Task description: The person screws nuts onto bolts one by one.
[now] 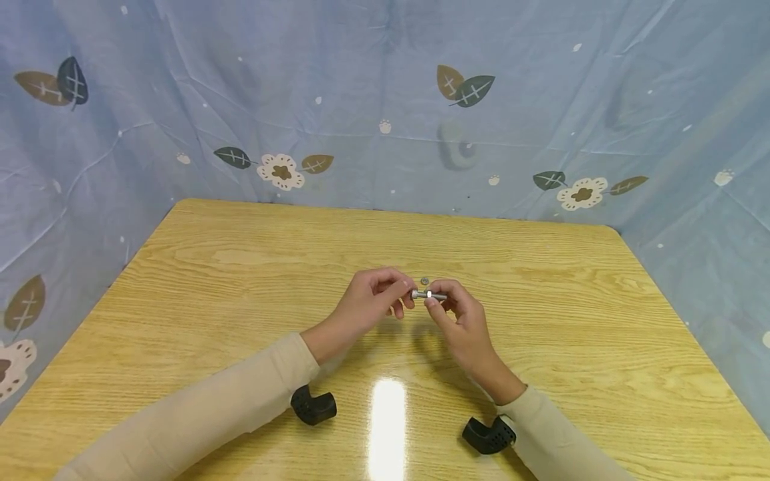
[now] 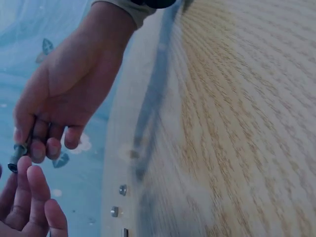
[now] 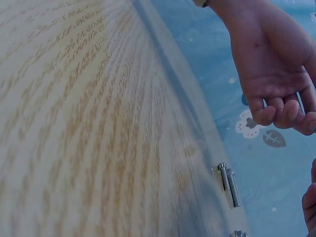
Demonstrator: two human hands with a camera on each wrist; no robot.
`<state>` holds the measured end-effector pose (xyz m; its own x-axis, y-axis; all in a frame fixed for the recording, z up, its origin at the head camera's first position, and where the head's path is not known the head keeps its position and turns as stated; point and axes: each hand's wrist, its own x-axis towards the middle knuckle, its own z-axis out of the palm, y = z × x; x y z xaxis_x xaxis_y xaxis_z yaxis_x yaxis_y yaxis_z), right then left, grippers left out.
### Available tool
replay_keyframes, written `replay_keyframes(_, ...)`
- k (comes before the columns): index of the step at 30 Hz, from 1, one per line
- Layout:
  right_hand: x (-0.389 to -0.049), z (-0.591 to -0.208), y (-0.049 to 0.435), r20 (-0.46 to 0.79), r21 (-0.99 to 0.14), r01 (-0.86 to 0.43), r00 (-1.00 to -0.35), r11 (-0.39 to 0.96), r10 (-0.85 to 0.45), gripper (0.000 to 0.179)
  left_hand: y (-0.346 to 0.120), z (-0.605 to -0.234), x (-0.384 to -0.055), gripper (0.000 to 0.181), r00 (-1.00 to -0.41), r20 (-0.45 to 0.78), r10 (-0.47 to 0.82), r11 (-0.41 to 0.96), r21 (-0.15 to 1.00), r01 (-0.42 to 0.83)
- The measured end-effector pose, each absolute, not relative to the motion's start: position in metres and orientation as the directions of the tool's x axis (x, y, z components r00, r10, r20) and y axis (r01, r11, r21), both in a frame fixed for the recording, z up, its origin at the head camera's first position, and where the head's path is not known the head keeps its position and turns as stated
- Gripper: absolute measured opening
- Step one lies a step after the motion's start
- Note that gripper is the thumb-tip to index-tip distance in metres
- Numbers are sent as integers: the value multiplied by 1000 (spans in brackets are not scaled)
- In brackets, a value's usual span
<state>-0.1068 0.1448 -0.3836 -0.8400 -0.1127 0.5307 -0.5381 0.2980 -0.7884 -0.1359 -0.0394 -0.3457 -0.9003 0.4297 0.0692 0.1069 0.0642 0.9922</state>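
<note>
A silver socket-head bolt (image 1: 421,294) lies roughly level between both hands, with a hex nut (image 1: 430,294) on its shank. The left hand (image 1: 377,294) pinches the bolt at its head end. From the other side, the right hand (image 1: 462,327) grips the nut between thumb and index finger, the threaded end pointing into that palm. In the left wrist view, the bolt head (image 2: 13,168) faces the left fingertips, and the right hand (image 2: 74,89) reaches in from above. The right wrist view shows the left palm and curled fingers, but the held bolt is out of frame.
A loose nut (image 1: 424,281) lies on the wooden table (image 1: 271,260) just beyond the hands. Two more bolts (image 3: 233,187) lie side by side, hidden from the head view. A leaf-patterned blue curtain (image 1: 385,80) hangs behind the table and at both sides.
</note>
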Motion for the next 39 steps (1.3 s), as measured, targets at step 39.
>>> replay_keyframes(39, -109, -379, 142, 493, -808, -510, -859, 296, -135, 11, -43, -342, -137, 15, -877, 88, 472, 65, 989, 135)
